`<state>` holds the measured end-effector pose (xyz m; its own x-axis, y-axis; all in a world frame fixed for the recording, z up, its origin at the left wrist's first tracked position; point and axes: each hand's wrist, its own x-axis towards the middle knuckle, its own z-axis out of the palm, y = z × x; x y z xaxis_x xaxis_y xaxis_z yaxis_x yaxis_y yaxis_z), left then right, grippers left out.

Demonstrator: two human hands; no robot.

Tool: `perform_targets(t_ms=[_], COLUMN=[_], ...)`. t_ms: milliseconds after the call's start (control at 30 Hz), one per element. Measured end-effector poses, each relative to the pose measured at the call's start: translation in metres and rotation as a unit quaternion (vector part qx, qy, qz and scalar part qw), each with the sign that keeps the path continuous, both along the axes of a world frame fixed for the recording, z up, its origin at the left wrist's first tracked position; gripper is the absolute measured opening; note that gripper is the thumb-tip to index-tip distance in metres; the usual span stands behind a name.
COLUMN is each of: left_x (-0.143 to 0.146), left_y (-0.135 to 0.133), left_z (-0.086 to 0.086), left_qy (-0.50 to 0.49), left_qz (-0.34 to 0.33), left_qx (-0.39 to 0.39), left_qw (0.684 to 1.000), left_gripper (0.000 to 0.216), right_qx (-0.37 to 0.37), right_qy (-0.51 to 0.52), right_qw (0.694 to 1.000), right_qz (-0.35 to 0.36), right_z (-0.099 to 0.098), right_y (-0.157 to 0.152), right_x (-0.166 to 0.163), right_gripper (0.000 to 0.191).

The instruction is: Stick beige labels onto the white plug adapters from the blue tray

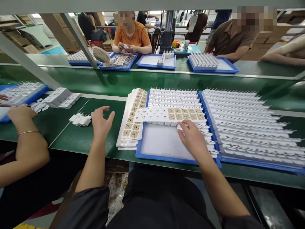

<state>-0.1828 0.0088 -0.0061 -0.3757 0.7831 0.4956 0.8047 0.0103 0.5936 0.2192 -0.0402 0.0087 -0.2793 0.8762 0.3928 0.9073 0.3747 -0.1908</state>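
My left hand (101, 122) hovers open above the green bench, fingers spread, between a small cluster of white plug parts (80, 120) and a stack of label sheets (132, 119). My right hand (193, 137) reaches into a blue tray (166, 157) and its fingertips pinch a white plug part (180, 127) at the front of the rows. A label sheet (170, 114) with tan stickers lies across the rows of white plug parts (175, 97) in that tray.
A second blue tray (262, 165) of white plug parts sits to the right. A co-worker's arm (26, 140) rests at the left by another tray (21, 93). A green conveyor belt (152, 81) runs behind; people sit at trays across it.
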Motion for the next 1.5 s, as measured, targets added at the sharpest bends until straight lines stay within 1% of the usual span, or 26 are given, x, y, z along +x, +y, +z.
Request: perform_targets(t_ms=[67, 133, 167, 233, 300, 333, 367, 433, 467, 500, 533, 567, 600, 633, 700, 733, 767, 800, 867, 900, 1000, 1133, 1267, 1400, 1500], left_x=[0.043, 0.084, 0.102, 0.132, 0.154, 0.163, 0.171, 0.185, 0.191, 0.196, 0.201, 0.204, 0.206, 0.207, 0.207, 0.207, 0.207, 0.208, 0.211, 0.213, 0.22, 0.224, 0.221, 0.217, 0.216], left_y=[-0.01, -0.022, -0.028, -0.039, -0.047, -0.051, -0.053, -0.057, -0.057, -0.056, -0.055, -0.053, -0.051, -0.047, -0.04, -0.037, -0.033, -0.029, -0.022, -0.019, -0.012, -0.008, -0.008, -0.012, -0.015], left_z=[0.011, 0.019, 0.021, 0.02, 0.015, 0.011, 0.006, -0.003, -0.006, -0.009, -0.01, -0.011, -0.01, -0.009, -0.006, -0.005, -0.003, -0.002, 0.001, 0.002, 0.004, 0.005, 0.002, -0.002, -0.003], left_qy=[-0.022, -0.055, -0.078, -0.125, -0.172, -0.2, -0.237, -0.344, -0.409, -0.475, -0.532, -0.574, -0.602, -0.62, -0.647, -0.664, -0.683, -0.702, -0.727, -0.732, -0.729, -0.721, -0.724, -0.723, -0.721], left_qz=[-0.079, -0.17, -0.22, -0.303, -0.349, -0.365, -0.381, -0.415, -0.427, -0.427, -0.417, -0.4, -0.379, -0.357, -0.316, -0.298, -0.281, -0.266, -0.244, -0.238, -0.232, -0.232, -0.227, -0.227, -0.234], left_qx=[0.009, -0.011, -0.034, -0.089, -0.158, -0.198, -0.237, -0.295, -0.303, -0.294, -0.274, -0.25, -0.228, -0.212, -0.202, -0.204, -0.209, -0.213, -0.211, -0.206, -0.194, -0.207, -0.203, -0.201, -0.205], left_qw=[0.997, 0.984, 0.972, 0.941, 0.908, 0.888, 0.862, 0.789, 0.748, 0.711, 0.684, 0.669, 0.665, 0.666, 0.664, 0.655, 0.641, 0.626, 0.607, 0.605, 0.614, 0.62, 0.619, 0.621, 0.619], left_gripper=[0.03, 0.025, 0.024, 0.021, 0.023, 0.026, 0.029, 0.043, 0.051, 0.058, 0.061, 0.061, 0.059, 0.056, 0.052, 0.05, 0.049, 0.047, 0.045, 0.044, 0.043, 0.039, 0.033, 0.036, 0.036], right_qx=[-0.015, -0.053, -0.071, -0.098, -0.117, -0.13, -0.148, -0.201, -0.231, -0.257, -0.276, -0.283, -0.274, -0.246, -0.152, -0.104, -0.068, -0.051, -0.059, -0.073, -0.103, -0.108, -0.117, -0.126, -0.117], right_qy=[-0.068, -0.1, -0.097, -0.041, 0.088, 0.173, 0.26, 0.406, 0.453, 0.478, 0.478, 0.457, 0.417, 0.366, 0.247, 0.191, 0.141, 0.095, 0.014, -0.017, -0.06, -0.059, -0.051, -0.038, -0.023], right_qw=[0.996, 0.992, 0.991, 0.994, 0.989, 0.976, 0.954, 0.89, 0.859, 0.836, 0.828, 0.836, 0.859, 0.89, 0.95, 0.969, 0.981, 0.987, 0.989, 0.987, 0.982, 0.982, 0.98, 0.974, 0.973], right_qz=[-0.048, -0.055, -0.054, -0.04, -0.011, 0.006, 0.025, 0.057, 0.07, 0.083, 0.097, 0.109, 0.116, 0.119, 0.116, 0.113, 0.114, 0.12, 0.135, 0.141, 0.148, 0.145, 0.152, 0.182, 0.199], right_z=[0.001, 0.003, 0.005, 0.01, 0.013, 0.013, 0.013, 0.01, 0.009, 0.008, 0.009, 0.01, 0.013, 0.017, 0.025, 0.029, 0.032, 0.035, 0.037, 0.036, 0.034, 0.03, 0.028, 0.026, 0.024], right_y=[0.011, 0.016, 0.016, 0.014, 0.01, 0.008, 0.006, 0.002, 0.001, 0.0, 0.001, 0.003, 0.007, 0.013, 0.031, 0.042, 0.054, 0.066, 0.087, 0.094, 0.105, 0.104, 0.106, 0.109, 0.109], right_x=[0.014, 0.02, 0.021, 0.023, 0.022, 0.02, 0.018, 0.009, 0.005, 0.001, -0.002, -0.003, -0.002, 0.0, 0.005, 0.007, 0.009, 0.008, 0.005, 0.002, -0.005, -0.007, -0.004, -0.001, 0.0], right_gripper=[0.026, 0.023, 0.02, 0.013, 0.005, 0.006, 0.011, 0.024, 0.029, 0.032, 0.033, 0.031, 0.029, 0.026, 0.024, 0.023, 0.022, 0.022, 0.026, 0.027, 0.023, 0.02, 0.024, 0.021, 0.018])
